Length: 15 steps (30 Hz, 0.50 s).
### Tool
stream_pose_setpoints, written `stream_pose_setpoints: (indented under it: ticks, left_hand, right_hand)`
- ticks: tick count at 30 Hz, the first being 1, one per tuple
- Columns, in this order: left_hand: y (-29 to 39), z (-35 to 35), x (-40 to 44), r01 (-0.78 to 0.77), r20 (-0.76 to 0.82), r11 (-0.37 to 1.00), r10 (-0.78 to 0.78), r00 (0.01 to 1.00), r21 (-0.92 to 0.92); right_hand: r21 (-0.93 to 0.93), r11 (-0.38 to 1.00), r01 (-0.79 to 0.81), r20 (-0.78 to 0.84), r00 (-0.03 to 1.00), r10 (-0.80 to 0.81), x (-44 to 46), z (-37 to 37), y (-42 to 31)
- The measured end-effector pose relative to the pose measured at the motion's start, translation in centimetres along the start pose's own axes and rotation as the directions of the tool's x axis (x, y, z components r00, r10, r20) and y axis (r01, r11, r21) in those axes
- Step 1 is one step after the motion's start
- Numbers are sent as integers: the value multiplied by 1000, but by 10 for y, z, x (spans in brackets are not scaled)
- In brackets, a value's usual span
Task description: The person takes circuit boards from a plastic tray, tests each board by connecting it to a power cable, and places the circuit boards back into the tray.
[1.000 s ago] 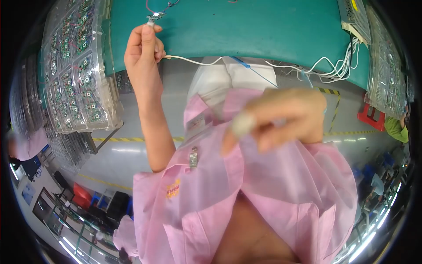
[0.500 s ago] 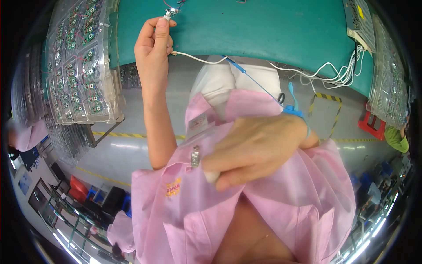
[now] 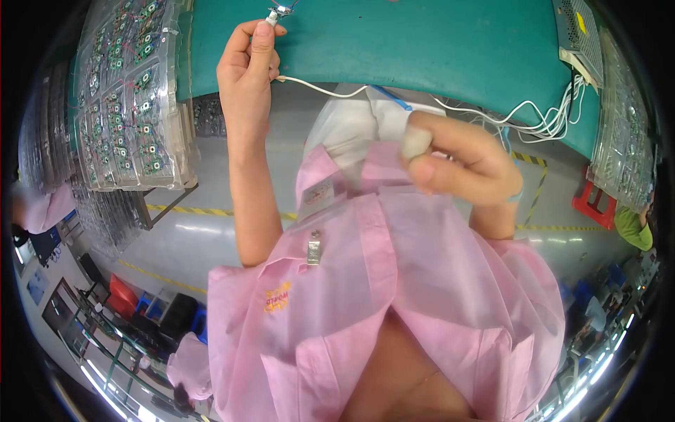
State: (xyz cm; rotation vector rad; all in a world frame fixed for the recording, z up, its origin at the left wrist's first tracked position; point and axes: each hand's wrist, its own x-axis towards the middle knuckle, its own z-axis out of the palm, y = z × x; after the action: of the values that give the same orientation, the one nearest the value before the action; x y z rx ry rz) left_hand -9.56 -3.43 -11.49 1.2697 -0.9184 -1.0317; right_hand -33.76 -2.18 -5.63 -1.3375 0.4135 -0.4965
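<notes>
The person's left hand (image 3: 249,70) is raised over the near edge of the green tabletop (image 3: 394,49), its grip pinched narrow, thumb against forefinger, with a small board (image 3: 281,11) at the fingertips; a pale piece (image 3: 272,20) shows just below the board, and whether it is a finger cover or a connector cannot be told. Thin wires (image 3: 275,3) rise from the board towards the top of the view. A white cord (image 3: 320,89) runs from beside the left hand along the tabletop's edge, though the join is hidden. The right hand (image 3: 467,158) hangs well apart from the board, in front of the pink shirt (image 3: 316,309), fingers curled and thumb near the forefinger, which wears a whitish cover (image 3: 416,143); whether that grip has hold of anything cannot be told. Trays (image 3: 130,105) of similar boards are stacked at the left, and a metal box (image 3: 580,35) sits at the far right by looped white cables (image 3: 562,105). The step in hand seems to be holding up the board with the left alone, and a next move from this pose would call for a light, steady pinch, with the fine wires kept slack and clear of the fingers
</notes>
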Motion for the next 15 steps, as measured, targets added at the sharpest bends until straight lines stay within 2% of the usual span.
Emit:
stream_pose_setpoints:
  ticks: [1,6,10,13,14,15]
  left_hand:
    - [0,0,0,1,-1,1000,-1,1000,-1]
    - [1,0,0,0,1,1000,0,1000,-9]
    - [1,-1,1,-7,14,1000,7,1000,1]
    - [1,-2,1,4,18,1000,-4,1000,3]
    - [1,-1,1,10,19,1000,-10,1000,3]
    - [1,-1,1,15,19,1000,-15,1000,3]
  right_hand:
    - [0,1000,-1,0,1000,1,-3,-2,0]
    - [117,992,-42,-232,970,68,-13,-11,2]
    - [180,983,-34,-318,944,90,-24,-14,7]
    - [174,982,-77,-305,944,128,-36,-18,14]
    - [117,982,-148,-260,950,174,-38,-18,17]
    - [-20,965,-260,-203,946,251,-38,-17,18]
